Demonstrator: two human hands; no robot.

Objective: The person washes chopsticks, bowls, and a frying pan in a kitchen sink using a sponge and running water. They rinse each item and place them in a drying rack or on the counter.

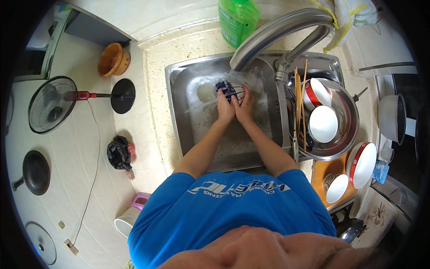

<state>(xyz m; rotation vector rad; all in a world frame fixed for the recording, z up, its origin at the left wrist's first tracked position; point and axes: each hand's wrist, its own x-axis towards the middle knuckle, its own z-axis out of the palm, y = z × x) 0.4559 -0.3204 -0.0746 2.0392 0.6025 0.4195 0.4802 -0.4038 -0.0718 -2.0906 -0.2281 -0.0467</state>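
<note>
Both my hands are low in the stainless steel sink (183,134), under the mouth of the curved faucet (285,27). My left hand (225,107) grips a dark blue cloth (224,88), which is wet and bunched. The cloth lies against a small white patterned bowl (239,89) with dark lines and red marks. My right hand (246,106) holds this bowl from its right side, fingers curled round it. The two hands touch near the wrists. Water streaks and splashes show around the cloth and to its left.
Right of the basin, a steel bowl (351,134) holds white bowls (323,124) beside wooden chopsticks (298,101). More bowls (364,164) stand on a wooden board (317,178). A green plastic bottle (237,23) stands behind the sink. Towels (356,16) hang at upper right.
</note>
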